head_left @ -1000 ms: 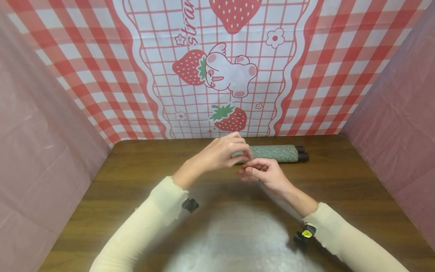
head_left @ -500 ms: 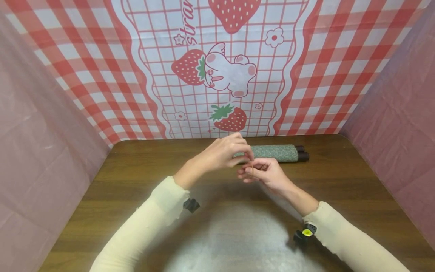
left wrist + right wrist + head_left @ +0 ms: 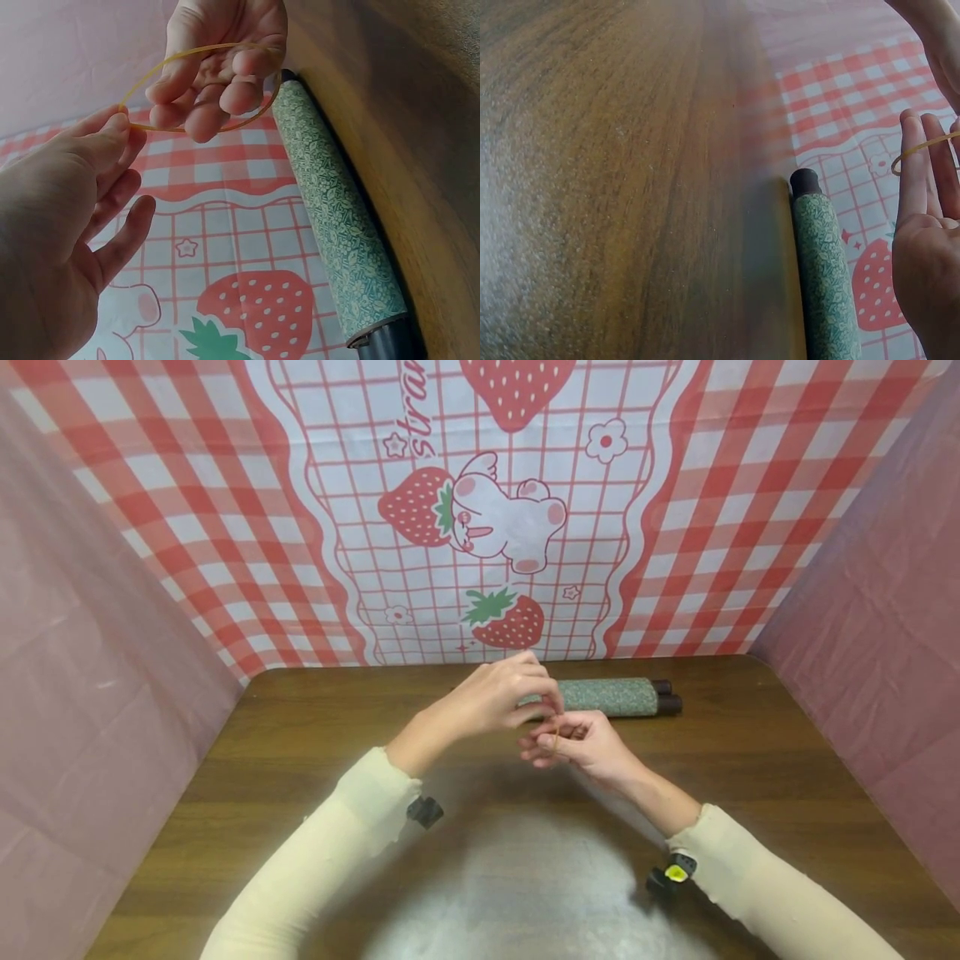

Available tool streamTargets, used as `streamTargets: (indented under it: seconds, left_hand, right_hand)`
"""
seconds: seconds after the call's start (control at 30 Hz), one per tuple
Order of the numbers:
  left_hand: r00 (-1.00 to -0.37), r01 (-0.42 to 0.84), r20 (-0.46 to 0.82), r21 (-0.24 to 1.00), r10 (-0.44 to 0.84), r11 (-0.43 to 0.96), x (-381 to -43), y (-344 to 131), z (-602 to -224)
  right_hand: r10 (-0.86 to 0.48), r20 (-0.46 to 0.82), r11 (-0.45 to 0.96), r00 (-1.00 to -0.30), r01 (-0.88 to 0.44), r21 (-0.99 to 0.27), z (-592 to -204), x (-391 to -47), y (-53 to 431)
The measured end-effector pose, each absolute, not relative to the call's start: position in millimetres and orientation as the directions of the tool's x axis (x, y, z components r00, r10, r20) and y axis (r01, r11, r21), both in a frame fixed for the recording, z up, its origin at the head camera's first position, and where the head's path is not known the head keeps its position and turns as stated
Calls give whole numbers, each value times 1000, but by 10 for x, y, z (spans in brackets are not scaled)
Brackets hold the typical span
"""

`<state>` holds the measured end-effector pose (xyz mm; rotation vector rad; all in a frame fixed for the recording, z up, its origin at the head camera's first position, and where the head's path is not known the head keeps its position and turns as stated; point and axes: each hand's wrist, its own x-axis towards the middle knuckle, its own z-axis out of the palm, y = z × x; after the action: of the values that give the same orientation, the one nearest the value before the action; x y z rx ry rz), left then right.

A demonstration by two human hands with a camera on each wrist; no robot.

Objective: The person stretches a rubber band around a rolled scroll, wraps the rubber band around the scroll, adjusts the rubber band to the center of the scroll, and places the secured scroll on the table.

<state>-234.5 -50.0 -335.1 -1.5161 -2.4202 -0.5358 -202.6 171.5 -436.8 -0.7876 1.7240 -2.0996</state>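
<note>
A thin orange rubber band (image 3: 202,49) is stretched between my two hands, above the table. My left hand (image 3: 506,693) pinches one end of it between thumb and fingertips. The other end loops around the extended fingers of my right hand (image 3: 592,747), whose palm faces up in the left wrist view. Just behind the hands lies a green floral-patterned roll (image 3: 611,697) with two dark rod ends, like a rolled-up scroll. In the head view, my left hand covers the roll's left part. Neither hand visibly grips the roll.
The roll rests along the far edge of the brown wood-grain table (image 3: 300,718). Behind it hangs a red-and-white checked cloth (image 3: 675,510) with strawberry prints. Pink fabric (image 3: 97,652) walls stand at both sides.
The rubber band shows more clearly across my right fingers, which have shifted slightly. Both hands stay almost in place, and the roll has not moved.
</note>
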Motion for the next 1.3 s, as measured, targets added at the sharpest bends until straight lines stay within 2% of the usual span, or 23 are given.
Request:
streamTargets:
  seconds: [0.37,0.77,1.3]
  left_hand:
    - [-429,903,404,174,808,392,-2351,-504,-3347]
    - [-444,896,393,170,805,411,-2362,-535,-3349]
    - [-494,869,376,182,784,461,-2393,-622,-3400]
  right_hand:
    - [-538,173,-148,-825,-109,-983,-4382,-2031,1707]
    - [-557,188,-165,-809,-114,-980,-4387,-2031,1705]
    - [-589,195,-163,-784,-121,-979,-4375,-1999,1724]
